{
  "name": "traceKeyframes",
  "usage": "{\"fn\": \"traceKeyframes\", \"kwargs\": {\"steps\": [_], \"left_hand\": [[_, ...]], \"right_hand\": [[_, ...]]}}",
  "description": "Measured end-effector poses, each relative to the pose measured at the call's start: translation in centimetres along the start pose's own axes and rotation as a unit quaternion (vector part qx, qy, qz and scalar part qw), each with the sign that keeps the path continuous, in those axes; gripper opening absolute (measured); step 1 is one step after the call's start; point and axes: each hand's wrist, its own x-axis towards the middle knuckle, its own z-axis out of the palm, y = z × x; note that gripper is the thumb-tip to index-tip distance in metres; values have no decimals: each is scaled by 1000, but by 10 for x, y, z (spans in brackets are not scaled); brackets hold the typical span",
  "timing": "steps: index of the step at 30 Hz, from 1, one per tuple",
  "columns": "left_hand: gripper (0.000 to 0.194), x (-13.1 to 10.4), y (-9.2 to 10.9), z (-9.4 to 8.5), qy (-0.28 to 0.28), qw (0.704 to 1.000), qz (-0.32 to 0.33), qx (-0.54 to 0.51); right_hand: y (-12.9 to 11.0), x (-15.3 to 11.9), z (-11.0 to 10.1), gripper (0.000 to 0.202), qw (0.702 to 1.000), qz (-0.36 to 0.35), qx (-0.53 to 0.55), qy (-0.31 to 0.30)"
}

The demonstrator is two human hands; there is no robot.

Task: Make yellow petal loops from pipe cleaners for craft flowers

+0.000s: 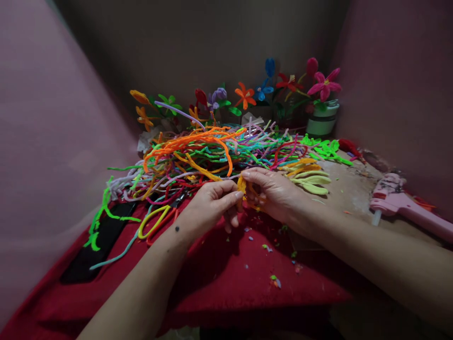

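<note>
Both hands meet above the red cloth at the middle of the view, in front of a heap of coloured pipe cleaners (198, 146). Between them is a bent orange-yellow pipe cleaner piece (241, 185). My left hand (219, 200) pinches it from the left with thumb and forefinger. From the right, my right hand (267, 189) grips its top between thumb and forefinger, and part of the piece loops below its fingers. Yellow and pale green petal-like loops (309, 182) lie just right of my right hand.
Yellow-handled scissors (154, 222) and a black flat object (95, 250) lie left on the red cloth (262, 283). A pink glue gun (403, 205) rests at right. Pipe-cleaner flowers (245, 96) and a pale green pot (321, 123) stand behind.
</note>
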Motion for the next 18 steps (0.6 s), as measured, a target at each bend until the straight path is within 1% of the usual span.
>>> {"fn": "traceKeyframes", "kwargs": {"steps": [2,4,8,11,13,15,16,18], "left_hand": [[22,0,0,-1,3,1000,1,-14],[20,0,0,-2,6,999,9,-44],[17,3,-2,-9,36,995,31,-93],[15,4,-5,-17,60,993,51,-93],[14,5,-6,-21,65,992,61,-87],[13,5,-7,-23,69,992,67,-83],[12,5,-7,-23,74,991,72,-81],[11,4,-5,-22,89,991,80,-67]], "right_hand": [[0,1,-2,18,1000,-2,-3,-7],[0,2,-3,17,999,-6,-29,-18],[-6,-3,-4,15,989,6,-144,-45],[-12,-7,-3,21,973,1,-224,-53],[-14,-8,-2,25,965,8,-248,-82],[-15,-8,-1,24,968,24,-229,-103],[-14,-8,-1,22,974,33,-202,-100],[-13,-7,0,20,988,29,-137,-70]]}}
